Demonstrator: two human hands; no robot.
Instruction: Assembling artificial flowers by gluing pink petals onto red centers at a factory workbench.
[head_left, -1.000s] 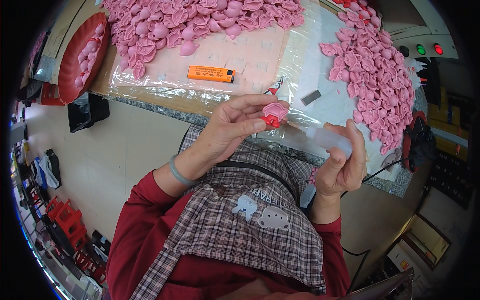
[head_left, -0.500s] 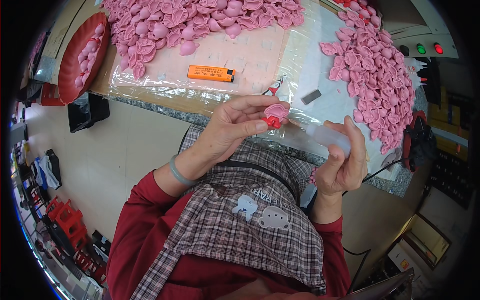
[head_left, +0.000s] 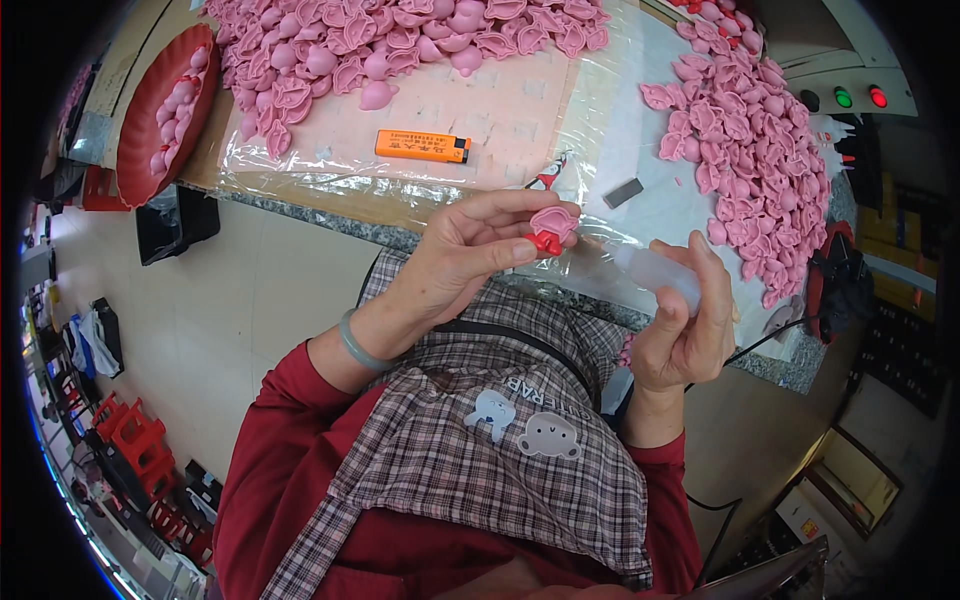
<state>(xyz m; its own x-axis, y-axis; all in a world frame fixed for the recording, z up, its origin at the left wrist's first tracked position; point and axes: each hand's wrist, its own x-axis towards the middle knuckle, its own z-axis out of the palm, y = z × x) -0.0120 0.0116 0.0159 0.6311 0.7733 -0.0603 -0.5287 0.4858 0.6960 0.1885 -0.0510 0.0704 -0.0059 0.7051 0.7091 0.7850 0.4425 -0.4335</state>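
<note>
Between the thumb and fingers of my left hand (head_left: 470, 250) is a small plastic piece, a pink hollow shell part (head_left: 553, 222) with a red part (head_left: 545, 243) at its lower side. My right hand (head_left: 690, 320) is closed around a translucent squeeze bottle (head_left: 660, 277), tilted so its narrow tip points left toward the piece. The tip is faint and appears apart from the piece. Both hands are above the near edge of the table. Just beyond them lie a small red-and-black handled tool (head_left: 548, 177) and a dark grey block (head_left: 623, 194).
Heaps of pink shell parts cover the table's far side (head_left: 400, 45) and right side (head_left: 750, 170). An orange lighter (head_left: 422, 146) lies at mid-table. At left is a red dish (head_left: 135, 150) with pink pieces, above a black bin (head_left: 165, 235). A cable (head_left: 770, 340) runs at right.
The bottle in my right hand has shifted very slightly. My left hand and the pink and red piece look almost unmoved.
</note>
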